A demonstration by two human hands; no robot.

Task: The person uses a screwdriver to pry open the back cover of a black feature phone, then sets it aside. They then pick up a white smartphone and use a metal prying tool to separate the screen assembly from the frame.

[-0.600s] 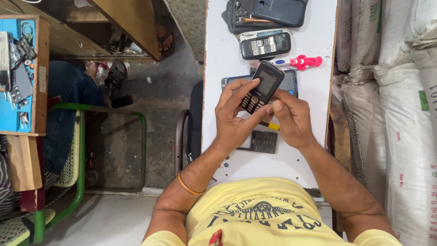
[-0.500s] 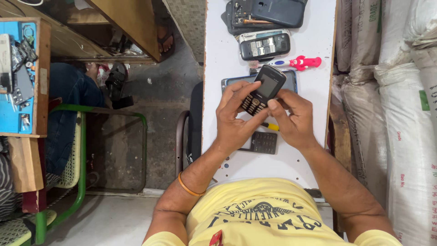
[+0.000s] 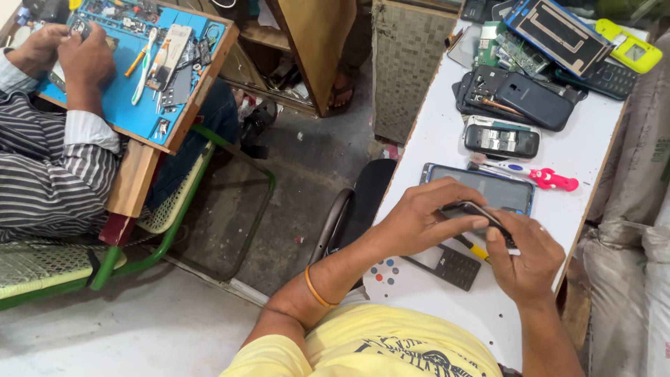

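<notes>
Over a white laminate bench (image 3: 447, 132) crowded with phone parts, a person's left hand (image 3: 419, 220) and right hand (image 3: 527, 255) close together on a small black bar-shaped mobile phone (image 3: 481, 215), held just above the bench surface and tilted nearly edge-on to the camera. The left hand is curled around the handset's near end, thumb along its side; the right hand's fingertips pinch its other end, so both hands are closed on the one object. Small, rigid and probably light, the plastic-cased handset looks best taken by its long edges, where smooth casing could slip and a thin shell could crack if twisted. Directly beneath lie a dark loose keypad panel (image 3: 447, 266) and a yellow-handled tool (image 3: 474, 248), with a blue-framed flat touchscreen phone (image 3: 488, 187) just behind. Farther up the bench sit a pink-handled screwdriver (image 3: 548, 178) and a silver-trimmed black phone body (image 3: 501, 141). At the far left, another person in a striped shirt works over a blue repair mat (image 3: 132, 105).
</notes>
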